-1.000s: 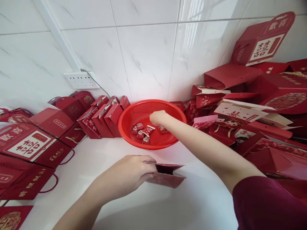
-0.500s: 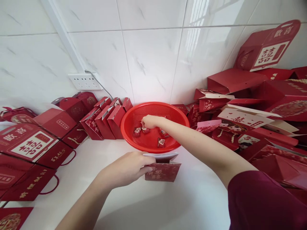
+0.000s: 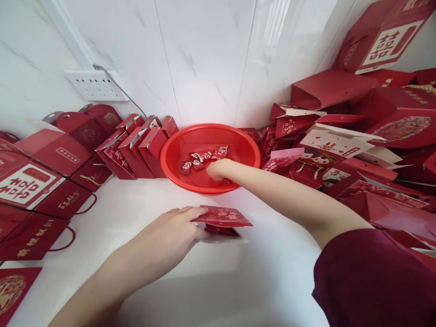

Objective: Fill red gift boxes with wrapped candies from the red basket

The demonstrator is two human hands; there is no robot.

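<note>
My left hand (image 3: pixel 177 229) is closed on the left edge of a small red paper gift box (image 3: pixel 226 216) with light lettering. The box is tipped, its mouth turned towards me, and dark red shows inside. Beyond it stands a red plastic mesh basket (image 3: pixel 166 165). Several small red wrapped candies (image 3: pixel 196 164) lie in it, mostly on the left and at the back. My right hand (image 3: pixel 218 170) reaches down into the basket beside the candies; its fingers are hidden, so I cannot see what they hold.
Narrow red boxes (image 3: pixel 136 152) stand in a row left of the basket. Larger red gift boxes (image 3: pixel 61 195) with cord handles fill the left side. A heap of red and pink boxes (image 3: pixel 340 141) covers the right. Behind, a wall socket (image 3: pixel 95 85) has a cable.
My right hand has moved within the basket towards its near right side, and the candies have shifted. My left hand has tipped the box, turning its mouth towards me. The view has dipped.
</note>
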